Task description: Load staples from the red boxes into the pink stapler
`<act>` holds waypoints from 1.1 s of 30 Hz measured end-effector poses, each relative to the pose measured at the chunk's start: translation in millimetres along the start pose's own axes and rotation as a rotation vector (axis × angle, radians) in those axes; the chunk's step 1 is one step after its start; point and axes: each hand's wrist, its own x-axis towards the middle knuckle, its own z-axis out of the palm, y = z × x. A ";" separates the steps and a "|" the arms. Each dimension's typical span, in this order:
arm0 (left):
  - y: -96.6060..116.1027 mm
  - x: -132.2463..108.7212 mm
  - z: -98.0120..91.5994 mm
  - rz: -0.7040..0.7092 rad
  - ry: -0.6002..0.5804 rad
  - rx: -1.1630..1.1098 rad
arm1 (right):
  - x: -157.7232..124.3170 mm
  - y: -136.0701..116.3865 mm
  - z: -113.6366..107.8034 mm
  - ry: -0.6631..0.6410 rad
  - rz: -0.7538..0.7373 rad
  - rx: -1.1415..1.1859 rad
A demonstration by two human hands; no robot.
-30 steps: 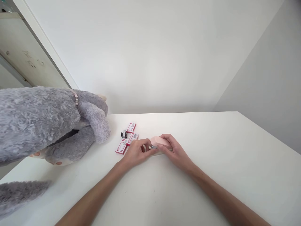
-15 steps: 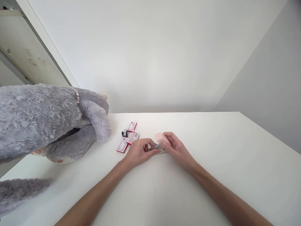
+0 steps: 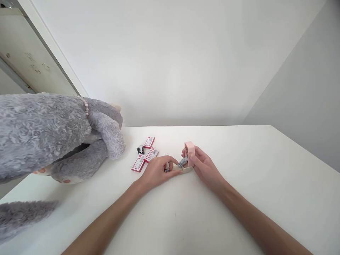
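Observation:
A pink stapler point(image 3: 189, 151) lies on the white table point(image 3: 239, 184) with its top swung up almost upright, so the metal staple channel shows. My right hand point(image 3: 205, 166) grips the raised pink top. My left hand point(image 3: 156, 171) has its fingers curled and pinches the front end of the stapler's base against the table. Three small red-and-white staple boxes point(image 3: 145, 156) lie just left of my left hand, and a small black-and-silver staple remover point(image 3: 140, 150) sits among them.
A large grey plush toy point(image 3: 58, 134) with a pink bead necklace lies on the table's left side, one limb hanging near the front left corner. White walls stand behind and to the right of the table.
My right hand has swung the stapler's pink top up from flat to nearly upright, exposing the metal inside. My left hand has stayed on the base.

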 end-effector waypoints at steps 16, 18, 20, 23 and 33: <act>-7.3 -0.6 6.1 0.145 0.168 0.256 | 14.3 1.7 -17.4 0.353 -0.030 0.283; -9.8 0.2 6.0 0.187 0.193 0.278 | 15.0 2.1 -20.4 0.405 -0.033 0.278; -12.0 1.4 5.9 0.241 0.212 0.305 | 15.1 2.1 -23.4 0.462 -0.026 0.255; -13.7 2.6 6.0 0.284 0.235 0.335 | 14.9 2.3 -27.5 0.538 -0.015 0.170; -7.0 -0.9 1.4 0.294 0.419 0.367 | 14.4 3.4 -34.8 0.643 0.075 -0.188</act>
